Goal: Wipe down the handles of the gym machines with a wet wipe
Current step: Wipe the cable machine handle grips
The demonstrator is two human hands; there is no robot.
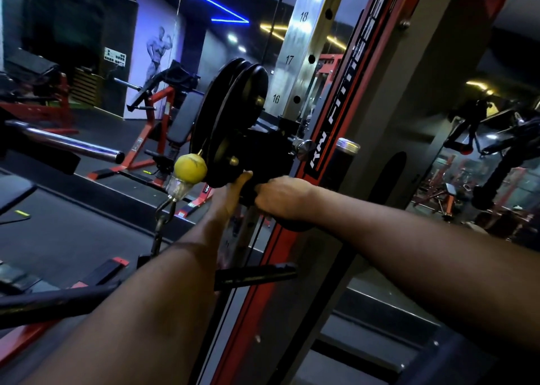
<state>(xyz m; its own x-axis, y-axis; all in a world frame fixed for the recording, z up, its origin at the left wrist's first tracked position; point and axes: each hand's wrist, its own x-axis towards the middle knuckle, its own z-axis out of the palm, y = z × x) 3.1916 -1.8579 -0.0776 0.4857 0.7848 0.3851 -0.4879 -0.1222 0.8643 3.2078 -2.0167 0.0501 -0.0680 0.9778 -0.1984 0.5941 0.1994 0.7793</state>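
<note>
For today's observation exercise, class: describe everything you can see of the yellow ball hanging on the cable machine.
The yellow ball is round, dull and scuffed, seemingly rubber or felt. It sits on the cable just left of the black pulley wheels, with a small brass tip showing at its top. Directly beneath it is a clear plastic piece, then a metal clip hanging downward. Neither hand touches it; the left hand reaches past its right side.

Two bare forearms, no sleeves in view, no watch or bands at either wrist (fine hair faintly visible on the right one). Left hand [233, 191] and right hand [280, 197] ungloved, ringless.
</note>
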